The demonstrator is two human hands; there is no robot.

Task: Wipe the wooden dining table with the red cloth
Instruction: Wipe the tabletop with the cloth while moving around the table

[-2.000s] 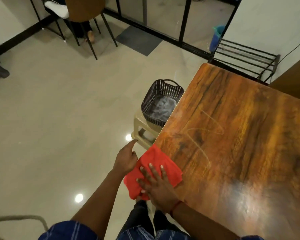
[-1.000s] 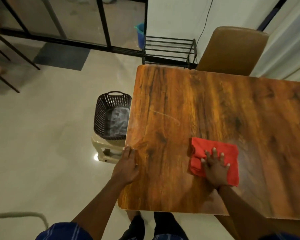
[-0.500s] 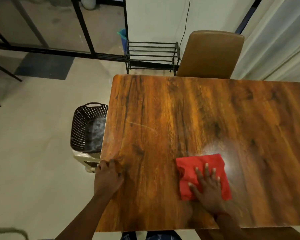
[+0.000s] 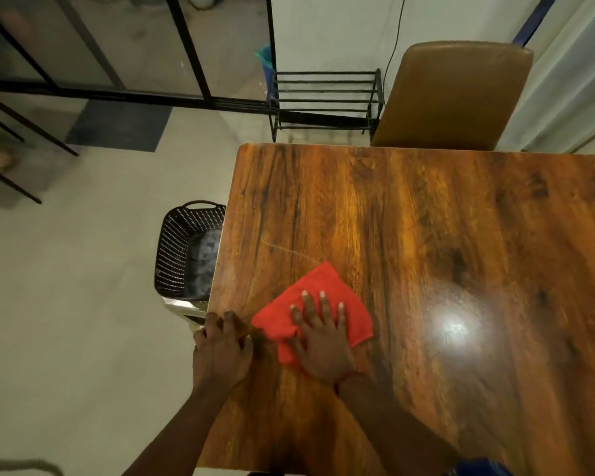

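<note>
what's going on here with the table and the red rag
A person is wiping the wooden dining table with a red cloth. The right hand presses flat on the cloth near the table's left edge, fingers spread. The left hand rests on that edge beside it, holding nothing. A faint pale streak shows just beyond the cloth.

Dim room, lamp glare on table point(image 4: 454, 328) (slight blur)

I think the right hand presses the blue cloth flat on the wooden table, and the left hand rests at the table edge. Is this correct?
Not quite: the head view shows the cloth is red, not blue. The rest holds: the right hand presses it flat on the wooden table, and the left hand rests at the table edge.
</note>
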